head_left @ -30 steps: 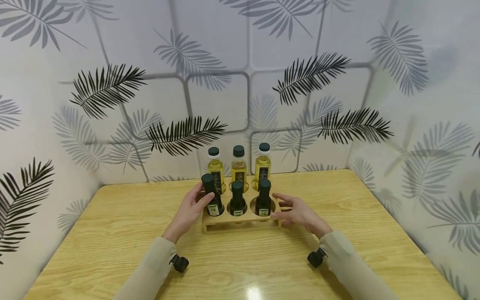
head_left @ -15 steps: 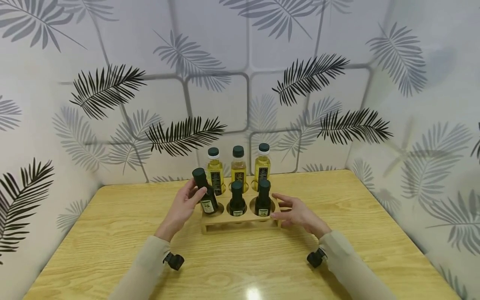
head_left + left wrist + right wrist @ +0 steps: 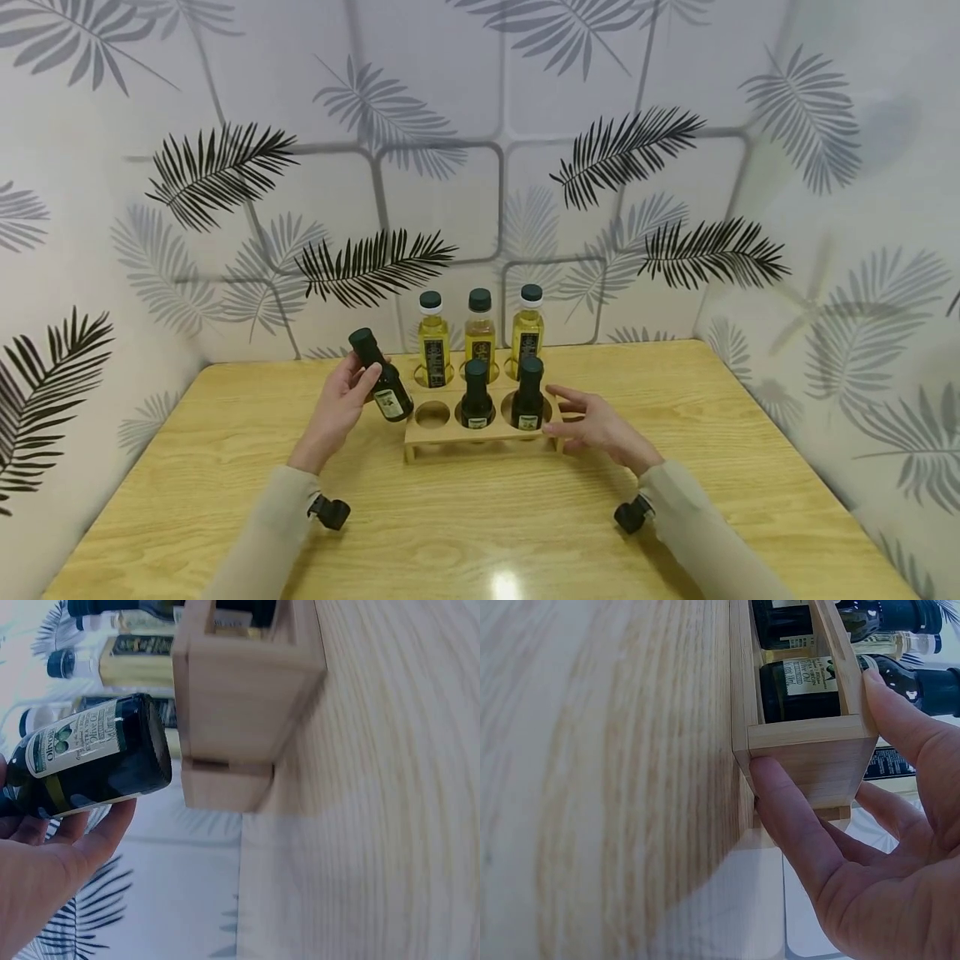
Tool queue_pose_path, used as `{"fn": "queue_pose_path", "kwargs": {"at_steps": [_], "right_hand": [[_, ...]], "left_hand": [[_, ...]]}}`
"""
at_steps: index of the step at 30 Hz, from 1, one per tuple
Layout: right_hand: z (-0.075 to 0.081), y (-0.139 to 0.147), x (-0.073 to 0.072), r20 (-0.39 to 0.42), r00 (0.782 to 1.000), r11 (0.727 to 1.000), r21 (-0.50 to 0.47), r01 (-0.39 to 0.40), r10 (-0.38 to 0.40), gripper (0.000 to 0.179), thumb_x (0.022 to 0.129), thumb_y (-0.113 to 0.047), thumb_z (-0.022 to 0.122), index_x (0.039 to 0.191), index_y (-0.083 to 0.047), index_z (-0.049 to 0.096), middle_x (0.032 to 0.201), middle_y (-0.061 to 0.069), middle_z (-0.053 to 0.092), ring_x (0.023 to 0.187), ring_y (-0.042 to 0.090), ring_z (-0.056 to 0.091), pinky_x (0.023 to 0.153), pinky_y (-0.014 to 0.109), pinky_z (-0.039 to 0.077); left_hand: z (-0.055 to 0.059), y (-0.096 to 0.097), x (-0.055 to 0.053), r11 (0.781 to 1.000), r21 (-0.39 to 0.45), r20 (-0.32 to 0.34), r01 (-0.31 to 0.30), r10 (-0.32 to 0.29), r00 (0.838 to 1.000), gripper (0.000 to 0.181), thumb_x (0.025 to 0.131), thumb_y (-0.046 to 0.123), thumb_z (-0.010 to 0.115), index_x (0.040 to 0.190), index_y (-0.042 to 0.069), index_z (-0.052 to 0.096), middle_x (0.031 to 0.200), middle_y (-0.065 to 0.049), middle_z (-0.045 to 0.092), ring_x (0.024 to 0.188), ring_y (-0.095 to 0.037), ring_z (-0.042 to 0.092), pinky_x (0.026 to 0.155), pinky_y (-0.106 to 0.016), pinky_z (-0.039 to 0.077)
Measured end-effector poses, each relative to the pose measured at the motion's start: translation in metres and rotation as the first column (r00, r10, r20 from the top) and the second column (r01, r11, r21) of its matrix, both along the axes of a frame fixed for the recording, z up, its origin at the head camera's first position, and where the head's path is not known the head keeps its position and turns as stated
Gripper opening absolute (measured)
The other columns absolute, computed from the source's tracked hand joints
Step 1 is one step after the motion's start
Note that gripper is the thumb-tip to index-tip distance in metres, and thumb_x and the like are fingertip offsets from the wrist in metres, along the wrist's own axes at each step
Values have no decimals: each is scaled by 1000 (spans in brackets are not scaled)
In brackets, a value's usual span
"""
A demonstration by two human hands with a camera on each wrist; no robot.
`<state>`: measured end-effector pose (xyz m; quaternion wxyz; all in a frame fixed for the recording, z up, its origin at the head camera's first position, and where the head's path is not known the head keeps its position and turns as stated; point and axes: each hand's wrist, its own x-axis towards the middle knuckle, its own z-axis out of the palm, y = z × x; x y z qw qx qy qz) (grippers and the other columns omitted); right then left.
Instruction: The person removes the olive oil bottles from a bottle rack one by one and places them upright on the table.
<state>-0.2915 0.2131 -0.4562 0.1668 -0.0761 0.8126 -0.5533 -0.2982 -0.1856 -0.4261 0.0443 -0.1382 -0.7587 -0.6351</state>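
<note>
Gripping a dark bottle [image 3: 387, 384], left fingers [image 3: 112, 827] hover beside the rack [image 3: 480, 436].

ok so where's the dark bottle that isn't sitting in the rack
In the head view, the dark bottle is tilted in the left hand, just left of the rack, beside its empty front-left hole.

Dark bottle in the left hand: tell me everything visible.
The dark bottle, apparently glass, has a dark green cap, a narrow neck, a wider body and a pale label with lettering and a green olive picture. The left hand grips it near the neck. It tilts, cap up and to the left, base off the table and just left of the wooden rack. Its contents cannot be made out.
</note>
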Motion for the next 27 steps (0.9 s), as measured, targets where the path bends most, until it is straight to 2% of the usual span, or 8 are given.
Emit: {"fn": "queue_pose_path", "kwargs": {"at_steps": [6, 12, 15, 20, 27], "right_hand": [[1, 0, 0, 11, 1000, 1000, -5, 3, -2, 78, 88, -28, 75, 154, -24, 34, 153, 27, 32, 136, 43, 41, 82, 41, 58], [-1, -1, 0, 6, 1000, 1000, -6, 6, -6, 78, 88, -28, 75, 154, -24, 35, 153, 28, 32, 137, 44, 40, 81, 40, 58], [-1, 1, 0, 4, 1000, 1000, 0, 7, -7, 78, 87, -29, 76, 154, -23, 35, 152, 28, 33, 137, 44, 39, 80, 39, 59], [-1, 2, 1, 3, 1000, 1000, 0, -5, 5, 78, 88, -29, 75, 154, -23, 34, 153, 28, 32, 138, 44, 38, 83, 40, 58], [1, 0, 2, -1, 1000, 1000, -19, -11, 11, 78, 88, -27, 75, 155, -20, 33, 153, 28, 32, 138, 44, 37, 83, 41, 58]], "left_hand": [[-3, -11, -2, 1000, -6, 38, 8, -8, 999, 56, 104, 36, 47, 148, 5, 35, 146, -22, 45, 133, -32, 47, 97, -29, 50], [-9, -19, -10, 998, -30, 56, 49, -47, 997, 51, 103, 34, 51, 143, 5, 42, 146, -21, 44, 136, -34, 45, 105, -46, 46], [-10, -20, -13, 997, -36, 59, 63, -61, 996, 51, 103, 31, 52, 145, 5, 41, 145, -22, 43, 136, -36, 44, 107, -49, 44], [-16, -26, -17, 999, -26, 68, 45, -44, 997, 57, 103, 29, 52, 153, 11, 32, 149, -21, 41, 138, -36, 41, 109, -53, 41], [-22, -33, -24, 1000, -11, 97, 16, -14, 995, 58, 102, 27, 54, 154, 14, 31, 151, -20, 41, 140, -32, 40, 109, -50, 41]]}}
